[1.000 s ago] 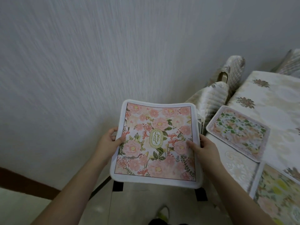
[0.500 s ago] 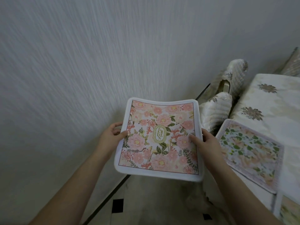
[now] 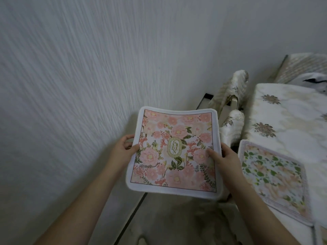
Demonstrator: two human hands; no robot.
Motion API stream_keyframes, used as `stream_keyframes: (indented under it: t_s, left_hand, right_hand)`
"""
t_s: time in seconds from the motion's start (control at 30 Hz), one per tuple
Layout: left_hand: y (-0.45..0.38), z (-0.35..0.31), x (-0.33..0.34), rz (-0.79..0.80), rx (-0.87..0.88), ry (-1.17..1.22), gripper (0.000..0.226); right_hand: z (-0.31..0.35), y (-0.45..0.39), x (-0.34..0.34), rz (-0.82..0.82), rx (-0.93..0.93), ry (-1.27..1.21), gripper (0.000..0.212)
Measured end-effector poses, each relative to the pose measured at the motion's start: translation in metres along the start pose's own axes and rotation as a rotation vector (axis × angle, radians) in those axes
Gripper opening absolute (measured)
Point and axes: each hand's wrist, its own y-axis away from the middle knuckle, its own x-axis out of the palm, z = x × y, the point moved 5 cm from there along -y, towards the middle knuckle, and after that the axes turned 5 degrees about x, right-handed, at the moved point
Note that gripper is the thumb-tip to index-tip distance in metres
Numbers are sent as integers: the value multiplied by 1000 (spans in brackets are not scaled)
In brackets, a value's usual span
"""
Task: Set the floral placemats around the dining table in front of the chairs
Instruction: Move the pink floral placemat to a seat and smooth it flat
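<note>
I hold a pink floral placemat (image 3: 174,151) with a white border and a "GARDEN" oval in its middle, flat in the air beside the wall. My left hand (image 3: 123,149) grips its left edge, thumb on top. My right hand (image 3: 223,158) grips its right edge, thumb on the print. To the right, a green-leaf floral placemat (image 3: 273,177) lies on the dining table (image 3: 286,121), which wears a cream cloth with flower motifs. Two chairs with cream covers, the nearer chair (image 3: 231,128) and the farther chair (image 3: 233,89), stand pushed against the table's left side.
A textured white wall (image 3: 79,85) fills the left and top. A pale tiled floor with a dark strip (image 3: 134,214) runs below the held mat. Another covered chair back (image 3: 300,66) shows at the table's far end. A further mat's edge (image 3: 321,236) peeks in at the bottom right.
My view has swung left and forward along the wall. The table and its mats slid toward the right edge. Both hands keep the same grip on the pink placemat.
</note>
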Motion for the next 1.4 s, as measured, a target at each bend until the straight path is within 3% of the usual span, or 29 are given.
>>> stream_keyframes:
  t_s: [0.3, 0.97, 1.17, 1.4]
  left_hand:
    - [-88, -12, 36, 249, -6, -35, 34]
    - [-272, -73, 206, 503, 4, -116, 22]
    - [-300, -85, 270, 589, -3, -118, 19]
    - [-334, -91, 378, 824, -33, -138, 19]
  right_hand:
    - [11, -34, 4, -199, 39, 12, 23]
    - [10, -172, -78, -435, 117, -113, 24]
    - [10, -196, -107, -521, 150, -127, 22]
    - [-5, -205, -151, -696, 223, -188, 24]
